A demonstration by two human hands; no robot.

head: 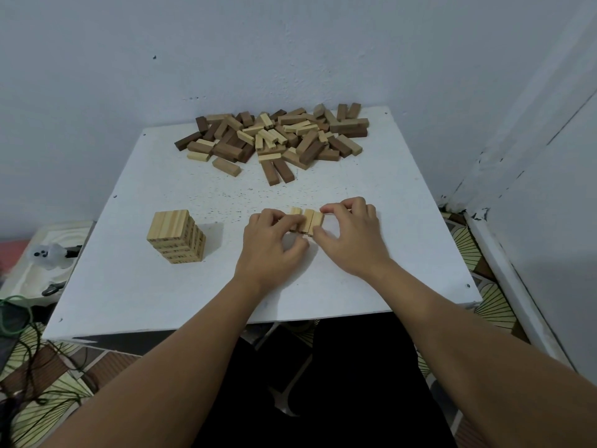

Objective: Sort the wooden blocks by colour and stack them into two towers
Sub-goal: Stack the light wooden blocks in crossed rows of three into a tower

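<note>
White table [371,270] against pale wall [290,43], corner at right. Mixed pile of dark and light blocks [274,137] heaped at far edge, a few strays just in front of it. Pale tower [177,236] standing left of centre, several layers tall, top layer of light blocks side by side, upright, well apart from pile.

Both forearms reaching in from bottom, converging mid-table. Left hand [271,242] palm down, fingers curled, pinching left end of row of light blocks [307,221]. Right hand [350,236] palm down, thumb and fingers curled round right end of same row. Row of about three light blocks pressed side by side between both hands, right of tower, near centre; whether lying on table or lifted slightly, cannot tell.

Off table, left: cluttered floor with green cord [13,315], white moulded tray [48,240], contents unclear. Patterned floor tiles [494,305] at right.
</note>
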